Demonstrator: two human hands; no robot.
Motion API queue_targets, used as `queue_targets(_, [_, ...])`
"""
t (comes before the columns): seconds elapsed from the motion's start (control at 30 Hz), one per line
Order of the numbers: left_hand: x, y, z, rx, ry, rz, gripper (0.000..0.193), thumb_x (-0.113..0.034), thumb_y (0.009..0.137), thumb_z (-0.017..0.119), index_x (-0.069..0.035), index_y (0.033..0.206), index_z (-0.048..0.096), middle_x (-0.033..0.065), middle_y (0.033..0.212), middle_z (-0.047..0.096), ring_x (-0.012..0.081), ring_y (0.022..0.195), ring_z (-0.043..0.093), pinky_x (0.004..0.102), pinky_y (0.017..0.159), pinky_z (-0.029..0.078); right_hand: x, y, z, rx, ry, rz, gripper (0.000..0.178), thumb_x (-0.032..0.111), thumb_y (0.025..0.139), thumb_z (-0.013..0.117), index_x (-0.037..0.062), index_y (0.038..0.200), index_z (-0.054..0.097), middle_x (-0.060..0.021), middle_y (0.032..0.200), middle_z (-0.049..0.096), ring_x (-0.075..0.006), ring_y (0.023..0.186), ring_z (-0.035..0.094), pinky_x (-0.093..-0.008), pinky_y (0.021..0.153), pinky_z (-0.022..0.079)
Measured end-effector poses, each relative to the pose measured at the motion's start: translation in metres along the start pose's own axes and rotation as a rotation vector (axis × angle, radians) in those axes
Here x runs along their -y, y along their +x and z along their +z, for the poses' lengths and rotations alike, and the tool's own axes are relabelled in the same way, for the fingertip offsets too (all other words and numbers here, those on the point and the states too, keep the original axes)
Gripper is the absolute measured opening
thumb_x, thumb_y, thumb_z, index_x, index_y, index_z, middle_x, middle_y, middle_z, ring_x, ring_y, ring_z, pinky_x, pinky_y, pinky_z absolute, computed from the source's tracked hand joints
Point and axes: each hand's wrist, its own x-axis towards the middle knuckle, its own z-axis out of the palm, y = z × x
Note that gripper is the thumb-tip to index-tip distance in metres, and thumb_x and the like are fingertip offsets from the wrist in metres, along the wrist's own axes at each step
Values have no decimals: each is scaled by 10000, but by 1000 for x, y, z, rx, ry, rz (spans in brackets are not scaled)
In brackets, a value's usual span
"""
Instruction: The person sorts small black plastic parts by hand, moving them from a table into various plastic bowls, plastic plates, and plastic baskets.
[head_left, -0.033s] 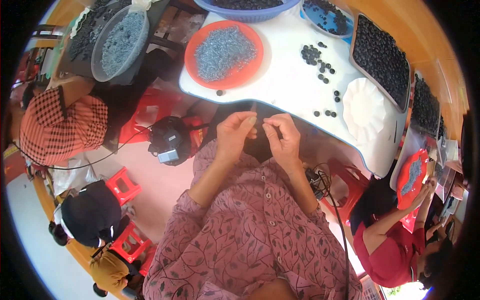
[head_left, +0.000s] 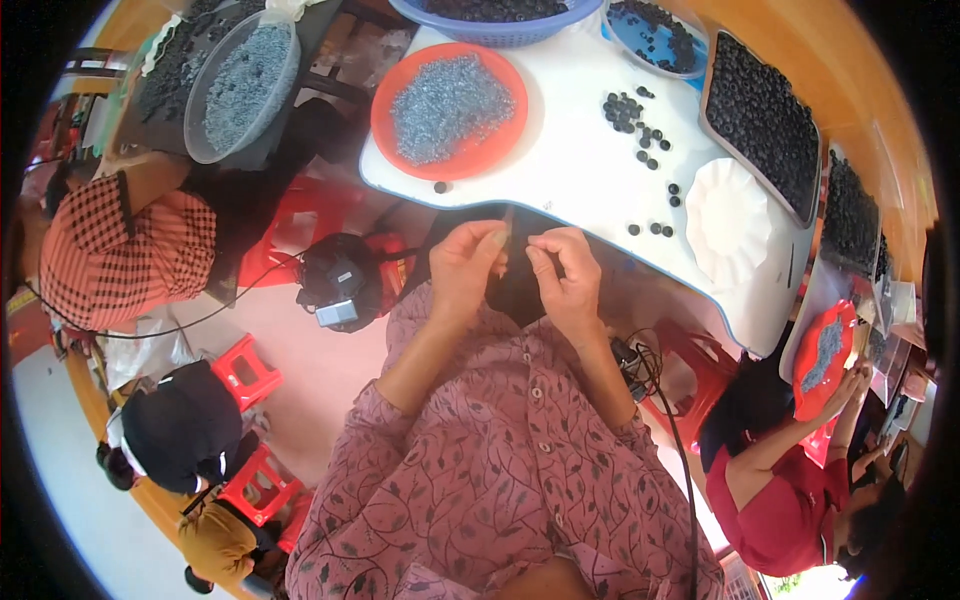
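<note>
My left hand [head_left: 463, 268] is held over my lap, just in front of the table edge, thumb and forefinger pinched together. Facing it, my right hand [head_left: 569, 275] is closed in a similar pinch, with a small gap between the two hands. Whatever sits in either pinch is too small to make out. Beyond them on the white table [head_left: 570, 150] lies a round orange-red tray [head_left: 515, 95] heaped with small clear bluish pieces [head_left: 445, 105]. A single small black round part [head_left: 440, 187] rests by the table's near edge. Several loose black parts [head_left: 624, 112] are scattered to the right.
A blue basket [head_left: 500, 33], a blue-lined bowl [head_left: 640, 45], a tray full of black parts [head_left: 765, 120] and a white scalloped dish [head_left: 728, 220] stand on the table. Co-workers sit left [head_left: 130, 245] and right [head_left: 775, 505]. A cable [head_left: 680, 430] runs down by my right arm.
My left hand has shifted slightly left, widening the gap to my right hand. My right hand stays in place.
</note>
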Motion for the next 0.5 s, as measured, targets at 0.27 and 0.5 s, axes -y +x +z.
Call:
queue_targets(0.27, [-7,43,-25,-337,835,899,115,-18,838,696,-25,951,673,151,865,645,284,785,644,349,677,526,-11,10,3,-89,-218,-22,115,-34,838,676,13,922,613,-128,873,590,-288,731,620,-342,629,513])
queue_targets(0.5, [6,58,-32,-388,996,1095,218,-32,779,766,-50,965,655,113,892,626,261,763,634,366,661,539,-13,13,2,-88,-283,-32,121,-31,831,685,16,915,611,-128,869,593,-289,724,631,-354,620,519])
